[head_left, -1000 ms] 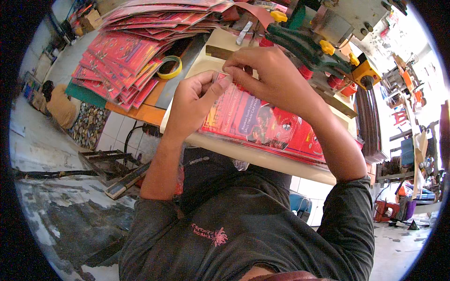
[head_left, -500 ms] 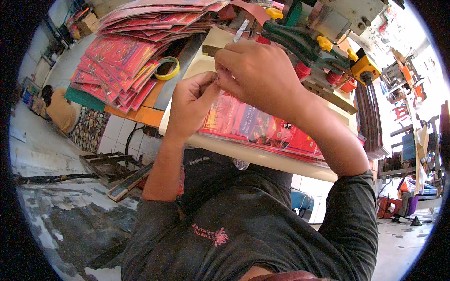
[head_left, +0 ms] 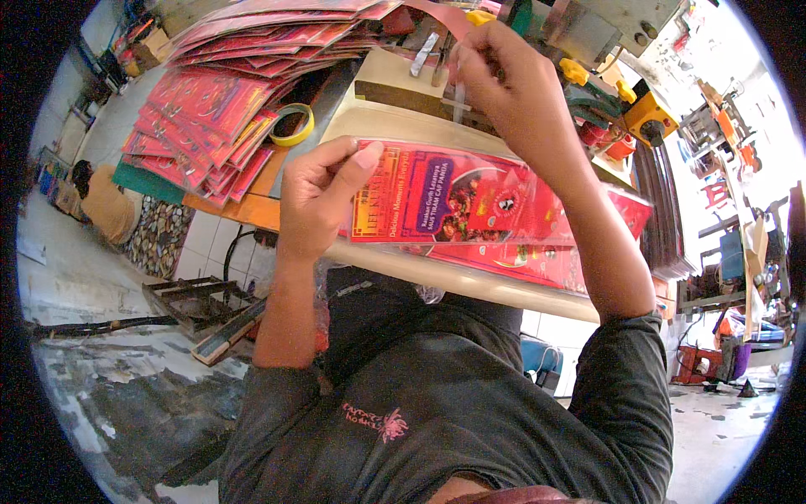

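Observation:
My left hand (head_left: 317, 195) is closed on the left end of a red printed sheet (head_left: 441, 197) in clear plastic, thumb on top. The sheet is tilted up above the cream work board. More red sheets (head_left: 504, 262) lie flat under it. My right hand (head_left: 514, 84) is raised beyond the sheet, near the machine, with its fingers pinched. A thin clear strip (head_left: 458, 105) hangs below those fingers; its upper end is hidden in the hand. The right forearm passes over the sheet's right part.
A tall, uneven pile of red sheets (head_left: 201, 101) stands at the left. Beside it lies a yellow tape roll (head_left: 300, 124). A machine with yellow knobs (head_left: 573, 71) and a yellow control box (head_left: 648, 116) is at the back right. A person (head_left: 109, 202) sits farther left.
My hands were together at the sheet's corner. Now the right hand has moved up and away with the clear strip, and the left has shifted slightly left, gripping the lifted sheet.

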Available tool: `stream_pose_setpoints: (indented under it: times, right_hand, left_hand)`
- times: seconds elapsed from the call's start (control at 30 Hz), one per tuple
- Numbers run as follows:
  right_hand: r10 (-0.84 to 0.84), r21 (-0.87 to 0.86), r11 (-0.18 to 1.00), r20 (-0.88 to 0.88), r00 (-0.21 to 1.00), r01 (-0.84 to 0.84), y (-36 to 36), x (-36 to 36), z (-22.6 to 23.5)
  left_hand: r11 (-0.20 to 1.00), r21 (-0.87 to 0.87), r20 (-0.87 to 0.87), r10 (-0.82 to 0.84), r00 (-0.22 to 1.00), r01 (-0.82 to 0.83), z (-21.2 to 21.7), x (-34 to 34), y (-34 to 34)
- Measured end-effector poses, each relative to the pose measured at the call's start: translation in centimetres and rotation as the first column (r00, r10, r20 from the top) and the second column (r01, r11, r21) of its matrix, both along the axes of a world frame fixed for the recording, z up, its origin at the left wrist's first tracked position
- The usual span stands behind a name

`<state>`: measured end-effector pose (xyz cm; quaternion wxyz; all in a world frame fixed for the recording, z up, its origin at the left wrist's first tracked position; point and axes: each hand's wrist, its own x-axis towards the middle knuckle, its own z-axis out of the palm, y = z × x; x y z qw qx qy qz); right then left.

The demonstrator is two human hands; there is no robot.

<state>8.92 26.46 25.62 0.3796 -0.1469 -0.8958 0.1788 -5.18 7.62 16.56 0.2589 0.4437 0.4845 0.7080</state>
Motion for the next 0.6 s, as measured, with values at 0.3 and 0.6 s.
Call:
stream_pose_setpoints:
  times: [0.3,0.6]
  right_hand:
    - [0.59,-0.411,0.733,-0.012,0.807,-0.542,-4.6,5.5,-0.2]
    - [0.035,0.194,0.975,0.34,0.94,-0.107,-2.6,17.2,-0.8]
  left_hand:
    - [0.918,0.181,-0.033,0.363,0.931,-0.352,-3.2,-2.4,-0.1]
    - [0.847,0.247,0.145,0.448,0.882,-0.471,-4.3,-7.9,-6.7]
